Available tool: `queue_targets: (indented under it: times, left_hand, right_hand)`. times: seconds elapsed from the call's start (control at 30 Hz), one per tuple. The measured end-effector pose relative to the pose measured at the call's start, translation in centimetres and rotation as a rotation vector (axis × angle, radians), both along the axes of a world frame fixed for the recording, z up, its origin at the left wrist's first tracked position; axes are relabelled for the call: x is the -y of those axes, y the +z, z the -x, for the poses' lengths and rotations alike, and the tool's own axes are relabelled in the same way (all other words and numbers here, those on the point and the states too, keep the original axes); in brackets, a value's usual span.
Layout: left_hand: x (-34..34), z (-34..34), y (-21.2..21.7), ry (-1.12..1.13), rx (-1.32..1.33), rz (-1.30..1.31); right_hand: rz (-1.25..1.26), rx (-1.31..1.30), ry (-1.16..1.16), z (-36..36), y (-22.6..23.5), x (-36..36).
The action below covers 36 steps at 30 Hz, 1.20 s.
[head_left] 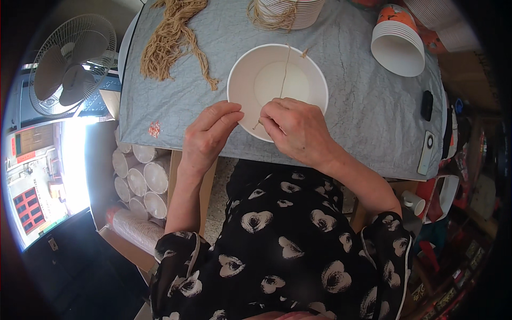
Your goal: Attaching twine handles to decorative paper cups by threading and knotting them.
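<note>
A white paper bowl (277, 80) sits on the grey table cloth (352, 106) just in front of me. My left hand (209, 133) grips the bowl's near left rim with thumb and fingers. My right hand (296, 128) pinches a thin tan string (285, 69) at the bowl's near rim; the string runs up across the inside of the bowl to its far rim, where a short end sticks out.
A bundle of tan strings (170, 40) lies at the back left. A stack of white bowls with strings (285, 12) stands at the back, another stack (397, 45) lies tipped at the right. A fan (72, 64) and boxed paper cups (141, 181) are at my left.
</note>
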<state>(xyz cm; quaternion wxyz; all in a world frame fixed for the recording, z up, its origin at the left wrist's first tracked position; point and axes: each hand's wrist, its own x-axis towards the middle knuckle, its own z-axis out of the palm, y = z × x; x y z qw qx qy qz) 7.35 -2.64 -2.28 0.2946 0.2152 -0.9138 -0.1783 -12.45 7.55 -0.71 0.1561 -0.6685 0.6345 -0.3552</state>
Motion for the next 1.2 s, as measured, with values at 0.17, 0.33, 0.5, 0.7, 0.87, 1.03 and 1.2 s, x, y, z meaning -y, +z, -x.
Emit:
queue_targets:
  times: [0.17, 0.33, 0.5, 0.7, 0.87, 1.03, 1.2]
  left_hand:
    - [-0.1, 0.1, 0.1, 0.003, 0.005, 0.008]
    - [0.0, 0.2, 0.2, 0.0, -0.001, 0.008]
    - [0.2, 1.0, 0.5, -0.004, -0.002, -0.009]
    - [-0.8, 2.9, 0.4, 0.117, -0.219, -0.186]
    - [-3.4, 2.0, -1.1, 0.058, -0.365, -0.795]
    - [-5.4, 2.7, -2.6, 0.121, -0.408, -0.728]
    - [-6.4, 3.6, -3.0, 0.207, -0.272, -0.556]
  right_hand:
    - [0.006, -0.006, -0.008, 0.0, -0.2, 0.0]
    - [-0.018, 0.002, 0.002, 0.0, 0.0, 0.0]
    - [-0.106, 0.018, 0.031, 0.3, 0.1, 0.2]
    - [-0.354, 0.258, 0.017, 2.4, 0.7, 1.3]
    - [-0.347, 0.303, 0.044, 3.2, 0.6, 1.4]
    - [-0.386, 0.322, 0.061, 3.4, 0.7, 1.3]
    - [-0.456, 0.296, 0.102, 3.7, 1.6, 1.1]
